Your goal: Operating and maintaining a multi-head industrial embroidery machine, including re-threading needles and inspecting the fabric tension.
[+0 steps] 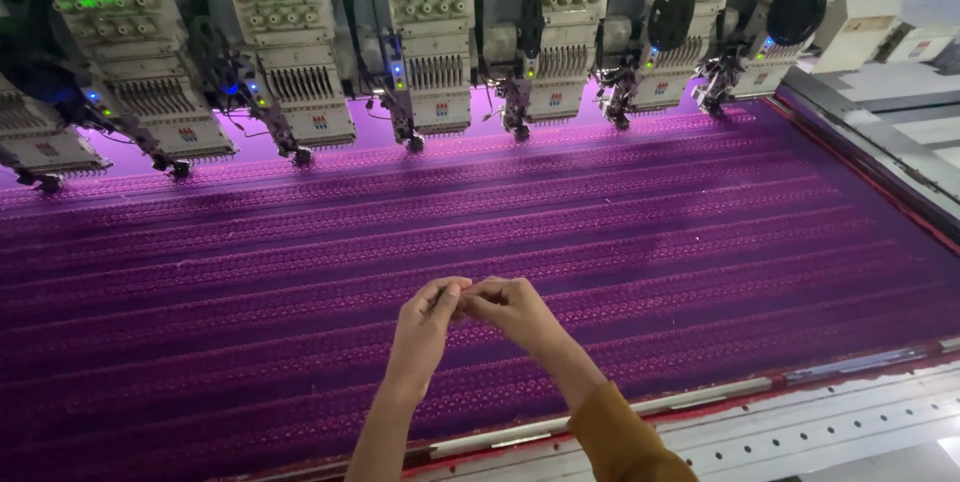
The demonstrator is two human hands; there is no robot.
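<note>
My left hand [425, 320] and my right hand [510, 307] meet fingertip to fingertip above a wide sheet of purple fabric [300, 272] stretched flat in a frame. The fingers of both hands are pinched together on something very thin, perhaps a thread or a small pin; it is too small to make out. My right forearm wears a mustard-yellow sleeve [620, 437]. Neither hand touches the fabric. The cloth carries many parallel rows of embroidered stitching running left to right.
A row of several white embroidery heads [435, 42] with green lights stands along the far edge, needles [413, 142] over the cloth. A metal frame rail with a red border [700, 402] runs along the near edge. A grey machine side [880, 132] bounds the right.
</note>
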